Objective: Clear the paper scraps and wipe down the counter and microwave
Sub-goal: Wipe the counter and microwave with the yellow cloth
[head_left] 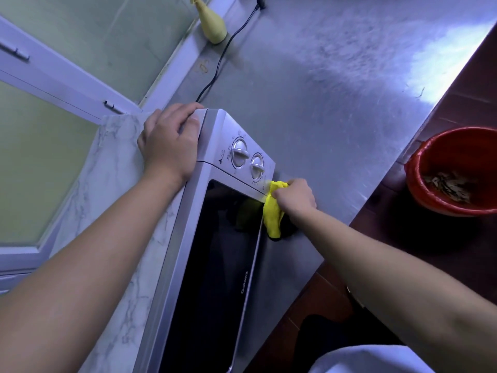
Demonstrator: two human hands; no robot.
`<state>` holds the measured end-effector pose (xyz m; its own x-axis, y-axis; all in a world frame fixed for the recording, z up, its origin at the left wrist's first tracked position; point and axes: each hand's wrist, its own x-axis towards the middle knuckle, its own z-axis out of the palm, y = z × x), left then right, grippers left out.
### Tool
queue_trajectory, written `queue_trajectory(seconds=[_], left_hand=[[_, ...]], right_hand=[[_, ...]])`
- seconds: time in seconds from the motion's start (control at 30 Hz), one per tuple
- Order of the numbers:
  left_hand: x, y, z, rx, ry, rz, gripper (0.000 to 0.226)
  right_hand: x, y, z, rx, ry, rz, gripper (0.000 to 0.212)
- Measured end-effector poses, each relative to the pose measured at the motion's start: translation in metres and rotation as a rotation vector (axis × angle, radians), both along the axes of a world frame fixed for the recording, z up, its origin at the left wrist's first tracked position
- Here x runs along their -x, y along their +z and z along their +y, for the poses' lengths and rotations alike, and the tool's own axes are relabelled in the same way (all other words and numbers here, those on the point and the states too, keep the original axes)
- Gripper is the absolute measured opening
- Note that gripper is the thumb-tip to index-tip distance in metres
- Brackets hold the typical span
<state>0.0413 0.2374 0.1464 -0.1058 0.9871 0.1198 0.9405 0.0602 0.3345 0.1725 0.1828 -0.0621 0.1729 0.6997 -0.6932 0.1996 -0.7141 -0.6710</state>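
Now, bracing the silver black-doored microwave [223, 265] at its top corner with your curled left grip [168, 146], press the bunched yellow cloth [273, 211] clenched in your right grip [294, 196] flat along its dial panel's lower edge.

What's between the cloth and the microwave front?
Nothing visible. The right hand grips the yellow cloth directly against the microwave front, below the two knobs. The left hand holds the top corner, off the front.
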Motion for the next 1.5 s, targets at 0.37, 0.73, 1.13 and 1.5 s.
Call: queue_trajectory(seconds=[0.37,0.73,1.13,1.5], left_hand=[[0.002,-0.003,0.003,-0.038,-0.006,-0.051,0.037],[0.001,-0.002,0.003,-0.030,-0.042,-0.044,0.039],[0.002,-0.003,0.002,-0.042,-0.020,-0.016,0.037],[0.001,-0.002,0.002,-0.039,0.005,0.017,0.036]], right_hand=[[0.018,0.041,-0.062,-0.679,-0.031,0.191,0.035],[0.001,0.009,-0.045,-0.354,0.124,0.043,0.017],[0.031,0.066,-0.062,-0.903,-0.101,0.210,0.032],[0.013,-0.011,-0.034,-0.139,-0.013,0.023,0.018]])
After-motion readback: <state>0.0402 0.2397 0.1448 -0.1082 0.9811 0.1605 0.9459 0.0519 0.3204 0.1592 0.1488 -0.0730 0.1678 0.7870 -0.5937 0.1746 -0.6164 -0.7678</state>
